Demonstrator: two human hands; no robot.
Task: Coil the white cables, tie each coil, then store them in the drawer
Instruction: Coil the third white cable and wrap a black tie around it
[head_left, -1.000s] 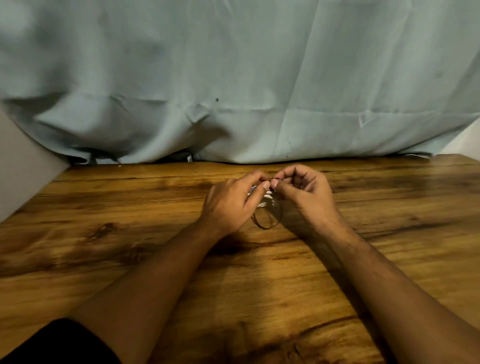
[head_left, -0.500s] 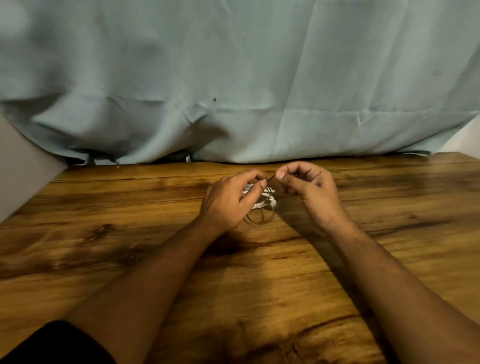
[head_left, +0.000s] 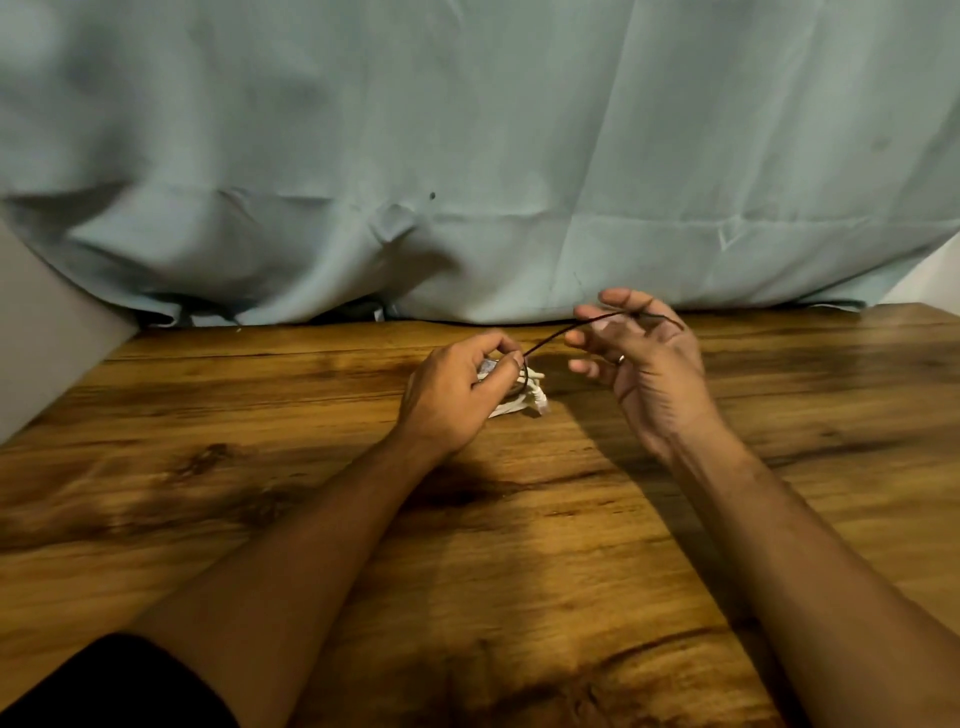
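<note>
head view, left hand (head_left: 451, 396) grips white coil (head_left: 521, 404), right hand (head_left: 650, 364) pinches dark cord (head_left: 555, 335)

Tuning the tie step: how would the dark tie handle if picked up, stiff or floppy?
Probably floppy: the dark tie looks straight only where stretched between the left hand and right hand, and curves at the white coil. Likely light and thin, so may slip from a loose pinch.

white cable coil (head_left: 519, 404) mostly behind left hand (head_left: 457, 395)
</note>
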